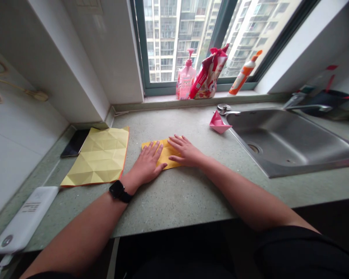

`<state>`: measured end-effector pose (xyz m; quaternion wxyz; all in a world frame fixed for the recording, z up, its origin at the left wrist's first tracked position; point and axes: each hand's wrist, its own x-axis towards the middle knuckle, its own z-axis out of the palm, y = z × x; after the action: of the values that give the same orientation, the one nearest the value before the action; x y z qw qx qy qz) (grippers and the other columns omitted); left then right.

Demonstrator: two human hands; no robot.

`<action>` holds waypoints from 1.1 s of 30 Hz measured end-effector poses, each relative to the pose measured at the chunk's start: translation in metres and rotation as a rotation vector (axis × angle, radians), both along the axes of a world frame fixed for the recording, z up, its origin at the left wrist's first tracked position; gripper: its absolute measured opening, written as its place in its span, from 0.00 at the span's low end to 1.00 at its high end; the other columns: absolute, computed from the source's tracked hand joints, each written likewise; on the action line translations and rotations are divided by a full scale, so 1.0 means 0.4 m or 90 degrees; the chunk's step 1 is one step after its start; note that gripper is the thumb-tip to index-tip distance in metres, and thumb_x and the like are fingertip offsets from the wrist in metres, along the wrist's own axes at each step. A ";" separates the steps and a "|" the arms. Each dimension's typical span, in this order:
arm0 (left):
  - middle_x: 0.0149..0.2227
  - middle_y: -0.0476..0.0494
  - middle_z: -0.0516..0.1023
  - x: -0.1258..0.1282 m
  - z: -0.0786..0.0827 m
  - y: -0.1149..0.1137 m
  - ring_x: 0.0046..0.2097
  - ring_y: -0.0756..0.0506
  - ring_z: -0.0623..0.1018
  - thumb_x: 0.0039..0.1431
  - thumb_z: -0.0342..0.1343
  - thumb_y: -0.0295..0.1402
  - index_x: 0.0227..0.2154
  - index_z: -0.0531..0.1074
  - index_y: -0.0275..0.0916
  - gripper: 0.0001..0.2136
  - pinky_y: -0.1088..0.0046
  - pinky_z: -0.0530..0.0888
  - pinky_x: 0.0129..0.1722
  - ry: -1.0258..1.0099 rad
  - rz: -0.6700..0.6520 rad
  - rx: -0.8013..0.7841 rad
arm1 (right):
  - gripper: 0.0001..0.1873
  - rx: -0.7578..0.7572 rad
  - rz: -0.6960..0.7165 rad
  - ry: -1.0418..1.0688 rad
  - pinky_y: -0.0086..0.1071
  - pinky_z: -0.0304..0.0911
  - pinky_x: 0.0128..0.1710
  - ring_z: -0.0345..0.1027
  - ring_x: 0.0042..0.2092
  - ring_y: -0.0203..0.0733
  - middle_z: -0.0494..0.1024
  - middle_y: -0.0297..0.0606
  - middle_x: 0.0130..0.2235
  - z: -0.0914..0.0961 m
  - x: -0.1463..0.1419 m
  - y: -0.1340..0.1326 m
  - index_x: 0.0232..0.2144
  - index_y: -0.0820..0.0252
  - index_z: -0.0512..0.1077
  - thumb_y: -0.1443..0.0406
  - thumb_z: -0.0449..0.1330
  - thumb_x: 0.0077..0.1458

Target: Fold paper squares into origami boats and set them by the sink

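Left hand (147,164): palm down, fingers spread on the left part of the folded orange paper (164,155); grip unclosed, pressed flat or resting, cannot tell which.
Right hand (187,152): palm down over the paper's right part, fingers fanned, thumb toward the other hand; grip likewise unclosed.
Paper position: flat on the speckled counter (174,209), beneath both hands.
Left wrist: black smartwatch (116,190).
Yellow sheet (101,155): creased in a grid of folds, orange edge showing, left of the hands, meeting a black phone (72,145).
Power bank (26,221): white, front left of counter, cable (1,263) attached.
Pink origami piece (219,123): beside the steel sink (293,133).
Windowsill (159,99): pink pump bottle (186,81), red bag (209,73), orange-and-white squeeze bottle (244,75).
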<state>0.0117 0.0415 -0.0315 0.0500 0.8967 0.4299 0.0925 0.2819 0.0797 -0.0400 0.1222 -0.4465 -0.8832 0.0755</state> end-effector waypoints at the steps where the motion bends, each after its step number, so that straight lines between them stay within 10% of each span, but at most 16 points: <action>1: 0.81 0.29 0.50 0.002 -0.006 0.000 0.82 0.29 0.49 0.79 0.45 0.53 0.80 0.51 0.34 0.37 0.43 0.52 0.79 0.006 0.008 -0.014 | 0.47 -0.002 0.025 -0.010 0.62 0.38 0.80 0.43 0.81 0.63 0.58 0.49 0.79 -0.003 -0.010 -0.007 0.78 0.56 0.59 0.38 0.56 0.70; 11: 0.82 0.34 0.48 -0.007 -0.001 -0.002 0.82 0.25 0.48 0.73 0.46 0.63 0.79 0.56 0.45 0.41 0.38 0.48 0.78 0.054 0.053 -0.068 | 0.47 -0.031 -0.049 -0.088 0.59 0.40 0.80 0.40 0.82 0.62 0.51 0.35 0.82 -0.027 -0.008 -0.012 0.79 0.39 0.55 0.32 0.54 0.67; 18: 0.81 0.31 0.50 -0.031 0.013 0.002 0.81 0.24 0.52 0.70 0.55 0.60 0.78 0.58 0.44 0.41 0.33 0.47 0.77 0.051 0.089 -0.089 | 0.45 -0.051 -0.178 -0.094 0.68 0.40 0.78 0.42 0.81 0.66 0.53 0.44 0.81 -0.018 0.053 0.024 0.79 0.48 0.58 0.36 0.50 0.70; 26: 0.50 0.42 0.85 -0.048 0.069 -0.015 0.54 0.40 0.83 0.67 0.54 0.26 0.37 0.82 0.43 0.11 0.56 0.77 0.63 -0.339 0.017 0.067 | 0.32 0.010 -0.109 0.014 0.69 0.47 0.76 0.48 0.80 0.63 0.59 0.42 0.79 -0.003 0.077 0.025 0.76 0.46 0.65 0.50 0.54 0.74; 33: 0.43 0.42 0.86 -0.025 0.070 -0.042 0.47 0.40 0.84 0.71 0.61 0.32 0.43 0.83 0.42 0.06 0.58 0.80 0.54 -0.350 -0.014 0.046 | 0.26 0.007 -0.085 0.040 0.70 0.52 0.73 0.59 0.76 0.63 0.72 0.41 0.73 -0.019 0.084 0.037 0.68 0.46 0.75 0.62 0.54 0.73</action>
<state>0.0019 0.0249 -0.0034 0.1336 0.8436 0.3870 0.3473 0.3154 0.0944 -0.0477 0.1568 -0.5011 -0.8476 0.0762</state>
